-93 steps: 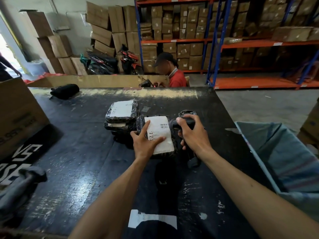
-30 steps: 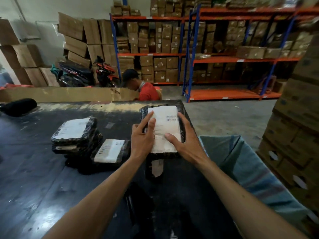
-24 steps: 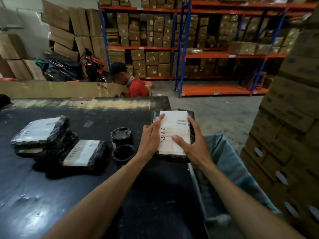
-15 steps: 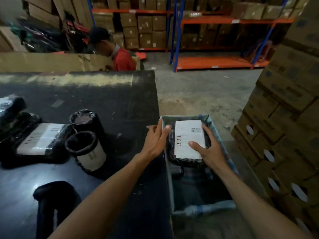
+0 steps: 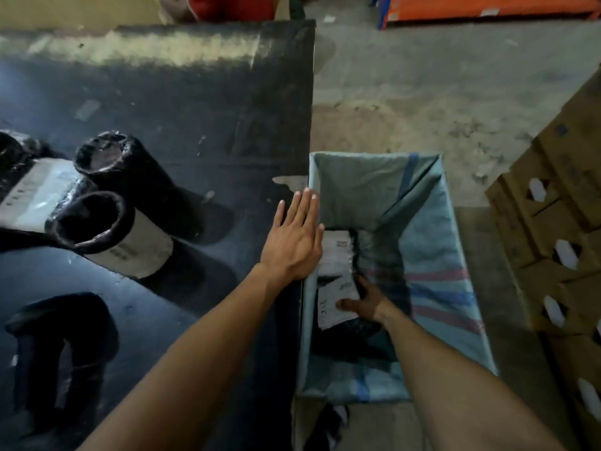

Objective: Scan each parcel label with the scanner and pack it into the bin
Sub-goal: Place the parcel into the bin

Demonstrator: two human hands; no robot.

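The bin (image 5: 429,242), lined with a blue-grey woven sack, stands on the floor against the table's right edge. Deep inside it my right hand (image 5: 364,302) holds a black-wrapped parcel (image 5: 335,301) with a white label, thumb across the label. Another labelled parcel (image 5: 335,252) lies just beyond it in the bin. My left hand (image 5: 296,236) hovers flat with straight fingers over the table's right edge, holding nothing. On the black table (image 5: 182,102), two black rolled parcels (image 5: 130,229) and a flat labelled parcel (image 5: 35,193) sit at the left. The dark scanner (image 5: 61,346) lies near the front left.
Stacked brown cartons (image 5: 559,229) with hand-holes crowd the right side, close to the bin. Bare concrete floor (image 5: 439,86) lies beyond the bin. A long cardboard sheet and a person's red shirt (image 5: 231,6) show past the table's far edge.
The parcel went from the table over the bin and down into it with my right hand. My left hand let go and now hovers at the table edge. The view tilted down.
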